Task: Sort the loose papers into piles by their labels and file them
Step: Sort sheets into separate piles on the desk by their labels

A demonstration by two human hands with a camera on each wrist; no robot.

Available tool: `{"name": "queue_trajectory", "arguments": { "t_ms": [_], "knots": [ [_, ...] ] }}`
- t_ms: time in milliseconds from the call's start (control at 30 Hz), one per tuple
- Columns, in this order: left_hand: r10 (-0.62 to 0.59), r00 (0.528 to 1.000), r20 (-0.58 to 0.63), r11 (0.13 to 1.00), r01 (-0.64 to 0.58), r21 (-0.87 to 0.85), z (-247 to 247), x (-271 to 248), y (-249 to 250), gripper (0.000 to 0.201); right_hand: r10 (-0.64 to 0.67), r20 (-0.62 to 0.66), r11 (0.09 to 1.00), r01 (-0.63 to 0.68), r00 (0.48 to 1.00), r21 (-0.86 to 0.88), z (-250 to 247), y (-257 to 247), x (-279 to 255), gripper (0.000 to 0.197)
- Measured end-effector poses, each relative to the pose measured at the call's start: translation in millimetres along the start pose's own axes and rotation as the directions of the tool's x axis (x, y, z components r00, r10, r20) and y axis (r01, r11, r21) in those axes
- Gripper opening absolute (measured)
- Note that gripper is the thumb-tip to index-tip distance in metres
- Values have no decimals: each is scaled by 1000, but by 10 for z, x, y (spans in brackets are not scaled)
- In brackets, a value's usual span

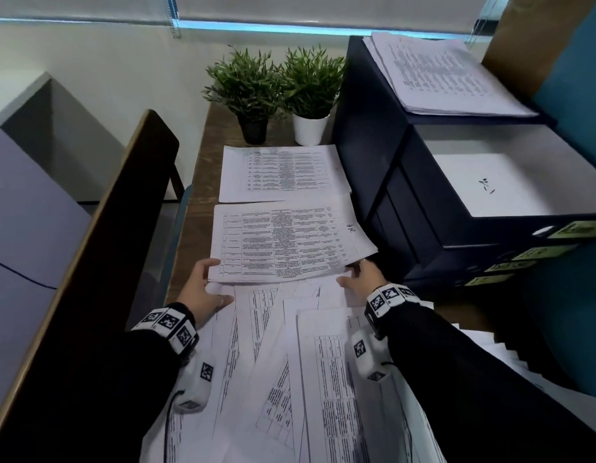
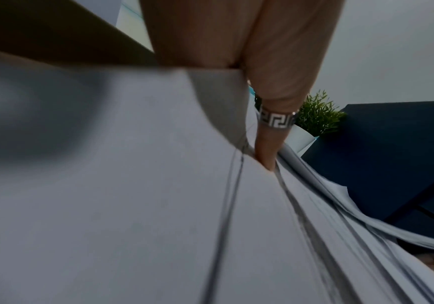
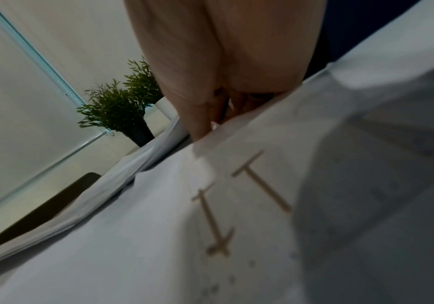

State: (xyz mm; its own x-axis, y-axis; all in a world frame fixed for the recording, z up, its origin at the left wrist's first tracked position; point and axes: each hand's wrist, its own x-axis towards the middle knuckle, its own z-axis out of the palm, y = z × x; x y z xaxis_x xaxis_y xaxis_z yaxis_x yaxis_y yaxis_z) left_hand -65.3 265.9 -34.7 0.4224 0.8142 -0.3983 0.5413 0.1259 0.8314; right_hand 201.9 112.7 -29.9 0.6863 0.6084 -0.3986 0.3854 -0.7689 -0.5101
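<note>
two paper piles [image 1: 283, 208] lie between loose papers [image 1: 289, 362] in front and plants [image 1: 276, 85] behind.

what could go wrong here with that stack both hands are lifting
The left hand and right hand hold the stack only by its near corners, so the sheets could sag and fan apart. The loose papers underneath lie overlapped and could get dragged along or slide off the desk. The stack's far edge could also nudge the sorted pile beyond it.
</note>
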Motion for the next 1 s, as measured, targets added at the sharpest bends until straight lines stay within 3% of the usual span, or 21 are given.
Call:
{"name": "queue_trajectory", "arguments": {
  "t_ms": [167,267,433,567,667,800,867,1000],
  "knots": [
    [-32,999,11,999,32,29,10,-138,-86,82,-19,34,1000,20,999,-24,8,42,-80,15],
    [-51,999,19,998,50,41,8,-285,-122,86,-14,78,999,18,997,-44,3,93,-159,24],
    [-126,991,34,989,123,84,29,-545,-195,95,-33,120,998,39,992,-50,8,198,-299,14],
    [-152,981,122,980,133,148,47,-714,-101,86,-61,146,991,77,987,-106,-7,202,-418,20],
    [-137,982,133,947,90,309,32,-699,19,66,-136,165,985,152,977,-83,-86,164,-487,14],
    [10,1000,16,735,-18,678,133,-793,298,46,-198,12,960,192,980,202,-422,96,-736,24],
    [93,996,-1,648,-60,760,245,-894,468,43,-216,-64,933,225,974,279,-683,129,-932,19],
    [203,977,68,614,-181,768,501,-1143,727,40,-178,-225,865,261,958,428,-1127,508,-1331,15]
  ]
}}
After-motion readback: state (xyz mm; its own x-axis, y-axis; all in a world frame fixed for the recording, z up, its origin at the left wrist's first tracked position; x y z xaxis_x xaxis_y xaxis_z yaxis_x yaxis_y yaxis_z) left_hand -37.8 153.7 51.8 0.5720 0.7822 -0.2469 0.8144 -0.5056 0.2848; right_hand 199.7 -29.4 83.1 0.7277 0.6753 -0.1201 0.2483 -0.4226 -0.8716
